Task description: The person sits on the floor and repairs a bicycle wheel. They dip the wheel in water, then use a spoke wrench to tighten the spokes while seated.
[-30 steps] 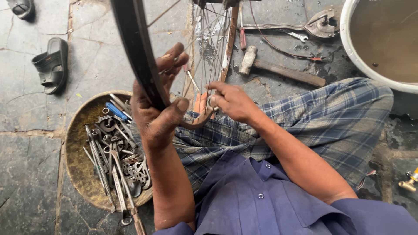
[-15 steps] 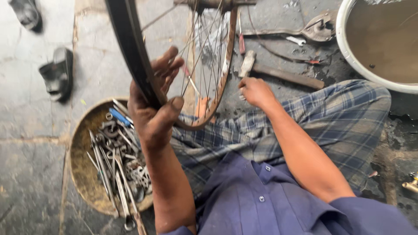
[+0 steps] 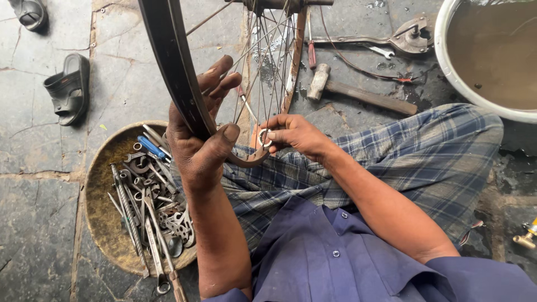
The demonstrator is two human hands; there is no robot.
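Note:
A bicycle wheel rim with thin metal spokes stands upright over my lap. My left hand grips the dark rim near its lowest part, thumb across the front and fingers spread behind. My right hand is just right of the rim's bottom, pinching a small round metal spoke tool at the base of a spoke. The hub and axle show at the top edge.
A round rusty pan full of wrenches, screwdrivers and other tools sits at my left. A hammer, pliers and a small spanner lie on the stone floor beyond. A big basin of murky water is at the upper right; sandals lie at the left.
My right hand drew away to the right of the rim, then came back to the rim's bottom with the small round tool. The left hand kept its grip on the rim.

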